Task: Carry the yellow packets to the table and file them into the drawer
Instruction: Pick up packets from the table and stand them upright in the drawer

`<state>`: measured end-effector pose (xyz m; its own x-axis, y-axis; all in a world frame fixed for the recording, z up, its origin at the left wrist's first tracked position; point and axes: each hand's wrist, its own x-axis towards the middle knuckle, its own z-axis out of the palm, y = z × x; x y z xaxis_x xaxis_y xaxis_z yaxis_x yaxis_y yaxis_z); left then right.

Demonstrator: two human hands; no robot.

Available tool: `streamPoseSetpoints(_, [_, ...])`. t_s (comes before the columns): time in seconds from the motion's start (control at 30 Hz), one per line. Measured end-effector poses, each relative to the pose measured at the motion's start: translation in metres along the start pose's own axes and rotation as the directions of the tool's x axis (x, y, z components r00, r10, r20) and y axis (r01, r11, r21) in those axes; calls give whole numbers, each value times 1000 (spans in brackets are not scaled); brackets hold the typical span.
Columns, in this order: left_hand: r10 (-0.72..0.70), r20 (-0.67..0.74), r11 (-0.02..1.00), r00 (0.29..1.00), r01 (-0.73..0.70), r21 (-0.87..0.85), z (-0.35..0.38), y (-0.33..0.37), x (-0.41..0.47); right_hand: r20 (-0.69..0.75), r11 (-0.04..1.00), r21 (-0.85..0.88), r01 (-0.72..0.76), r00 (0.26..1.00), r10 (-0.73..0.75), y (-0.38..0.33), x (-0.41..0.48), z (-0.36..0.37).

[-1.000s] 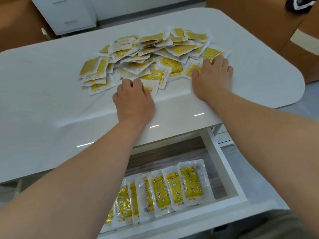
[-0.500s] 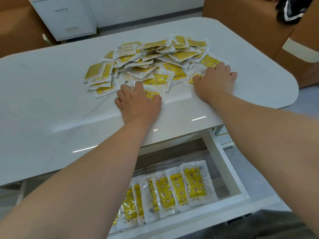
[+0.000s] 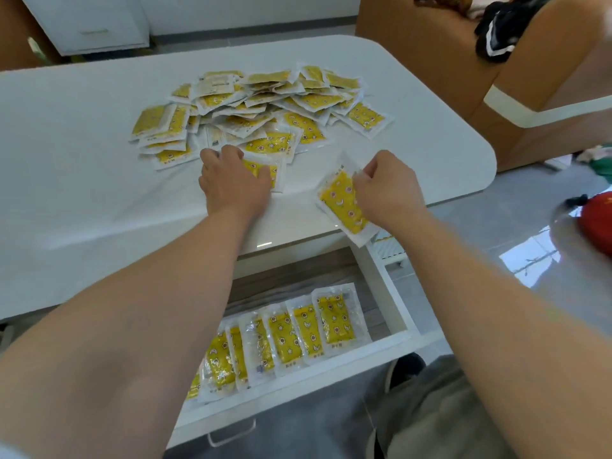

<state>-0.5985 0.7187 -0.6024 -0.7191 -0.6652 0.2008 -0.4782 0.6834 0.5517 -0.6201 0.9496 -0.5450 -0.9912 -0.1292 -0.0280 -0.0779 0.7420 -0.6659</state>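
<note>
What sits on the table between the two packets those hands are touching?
Nothing: in the head view only bare white table separates the left-hand packet from the right-hand packet.

On my feed, far beyond the left hand (image 3: 231,183) and off to its left, I see a white drawer cabinet (image 3: 99,24) by the wall. Beyond the right hand (image 3: 387,190) and to its right stands tan-brown upholstered furniture (image 3: 424,61) with a white band (image 3: 546,111) across it. Dark clothing with white trim (image 3: 503,34) is heaped on top. Further right of that hand a blurred red object (image 3: 596,223) sits above glossy grey floor tiles (image 3: 490,226), with something green (image 3: 604,165) just beyond it. Nearer than the right hand, under its forearm, I make out khaki trousers (image 3: 447,409) and a dark rounded shape (image 3: 409,364) I cannot identify.
</note>
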Motion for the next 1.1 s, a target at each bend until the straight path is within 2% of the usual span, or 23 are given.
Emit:
streamPoseSetpoints(0.1, [-21, 15, 999, 1000, 22, -49, -3, -1, 0, 75, 999, 50, 9, 997, -13, -1, -37, -10])
streamPoseSetpoints(0.2, [-45, 6, 987, 999, 46, -151, -7, -3, 1, 279, 992, 9, 123, 953, -121, -15, -45, -10])
streamPoseSetpoints(0.27, [-53, -6, 979, 999, 51, -200, -8, -4, 2, 478, 982, -81, 172, 871, -113, -20, -40, -3])
streamPoseSetpoints(0.37, [-68, -43, 968, 997, 55, -243, -11, -5, 1, 753, 938, -187, 293, 655, -54, -18, -34, 3])
streamPoseSetpoints(0.4, [-84, -56, 960, 995, 65, -271, -11, -5, 0, 801, 932, -173, 319, 596, -55, -17, -33, 2])
streamPoseSetpoints(0.47, [-120, -70, 931, 990, 88, -354, -16, -5, -3, 835, 904, -189, 383, 547, -57, -15, -31, 1])
streamPoseSetpoints(0.57, [-149, -30, 870, 988, 116, -478, -30, -7, -14, 833, 773, -355, 526, 553, 6, -7, -27, 7])
streamPoseSetpoints(0.63, [-141, 10, 847, 990, 126, -516, -41, -10, -34, 820, 742, -431, 514, 567, 83, 3, -23, 14])
streamPoseSetpoints(0.73, [5, 107, 862, 994, 50, -505, -57, -11, -75, 812, 767, -474, 432, 551, 191, 16, -19, 25])
streamPoseSetpoints(0.8, [140, 198, 873, 970, -27, -488, -65, -9, -101, 813, 755, -496, 428, 534, 231, 22, -19, 33])
streamPoseSetpoints(0.87, [261, 293, 869, 920, -92, -487, -70, -4, -121, 814, 727, -517, 452, 523, 253, 26, -18, 38])
streamPoseSetpoints(0.97, [382, 519, 897, 764, -171, -407, -65, 5, -142, 789, 691, -552, 466, 559, 254, 24, -17, 37])
streamPoseSetpoints(1.03, [364, 650, 925, 667, -179, -334, -53, 0, -148, 762, 655, -580, 484, 607, 226, 24, -18, 41])
streamPoseSetpoints(1.1, [298, 724, 954, 622, -176, -241, -40, -13, -150, 751, 628, -596, 500, 624, 216, 27, -22, 48])
